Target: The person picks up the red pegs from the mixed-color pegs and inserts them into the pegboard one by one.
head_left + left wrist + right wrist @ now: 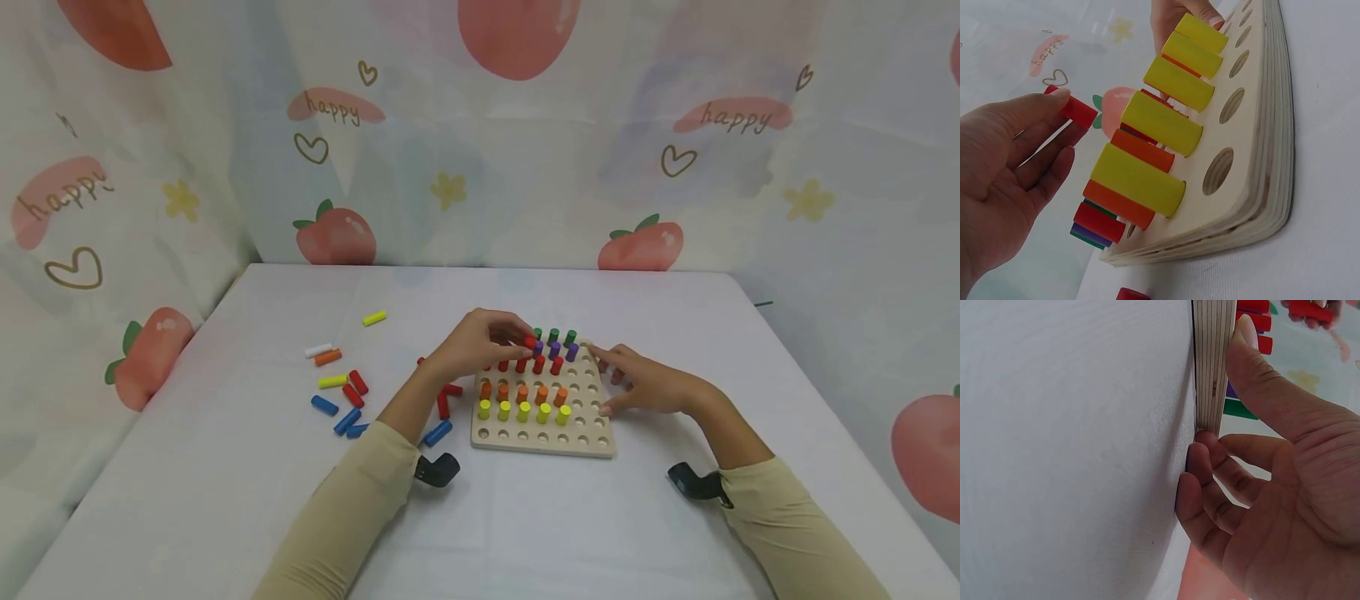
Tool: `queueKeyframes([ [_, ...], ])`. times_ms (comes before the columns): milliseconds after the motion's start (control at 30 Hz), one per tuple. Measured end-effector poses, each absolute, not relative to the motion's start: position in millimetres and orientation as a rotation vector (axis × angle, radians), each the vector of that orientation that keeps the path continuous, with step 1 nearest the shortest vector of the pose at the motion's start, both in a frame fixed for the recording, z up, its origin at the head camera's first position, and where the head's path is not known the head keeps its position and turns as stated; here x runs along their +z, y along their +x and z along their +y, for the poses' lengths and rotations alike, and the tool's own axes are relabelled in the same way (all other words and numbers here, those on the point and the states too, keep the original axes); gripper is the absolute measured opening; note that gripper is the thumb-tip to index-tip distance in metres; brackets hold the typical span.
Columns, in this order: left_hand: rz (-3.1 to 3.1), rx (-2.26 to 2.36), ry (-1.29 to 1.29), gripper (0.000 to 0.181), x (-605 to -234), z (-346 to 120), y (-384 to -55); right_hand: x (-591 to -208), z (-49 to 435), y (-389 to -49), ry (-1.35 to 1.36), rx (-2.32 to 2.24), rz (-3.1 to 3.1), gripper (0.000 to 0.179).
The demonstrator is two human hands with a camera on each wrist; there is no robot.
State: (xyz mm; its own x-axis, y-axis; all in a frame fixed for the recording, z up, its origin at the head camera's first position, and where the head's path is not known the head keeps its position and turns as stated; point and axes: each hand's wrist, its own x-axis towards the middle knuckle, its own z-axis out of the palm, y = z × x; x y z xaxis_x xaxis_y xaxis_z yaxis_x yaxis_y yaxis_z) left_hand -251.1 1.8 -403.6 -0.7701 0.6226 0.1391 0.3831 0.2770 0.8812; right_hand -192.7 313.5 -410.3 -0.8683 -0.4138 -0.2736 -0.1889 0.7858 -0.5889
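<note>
Your left hand (pixel 480 343) has the red peg (pixel 1079 113) pinched between thumb and fingertips, held up off the pegboard (pixel 543 446) toward its far side — kinda hard to tell exactly what spot it's over. Looks like painted wood to me, so figure light, stiff, maybe a bit slick, not fragile. I'd hold it by the upper end so the bottom stays free. Your right hand (pixel 652 383) isn't clamped — thumb and index spread apart against the pegboard's right edge, decent for steadying it.
</note>
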Motion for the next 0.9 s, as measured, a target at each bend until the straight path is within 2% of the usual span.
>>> queueKeyframes([
  [167, 2.323, 1.479, 0.945, 0.021, -404, 8, -252, -409, 313, -192, -0.464, -0.787, 2.591, 0.105],
  [900, 2.293, 1.536, 0.914, 0.019, -406, 33, -249, -409, 314, -192, -0.462, -0.765, 2.592, 0.105],
])
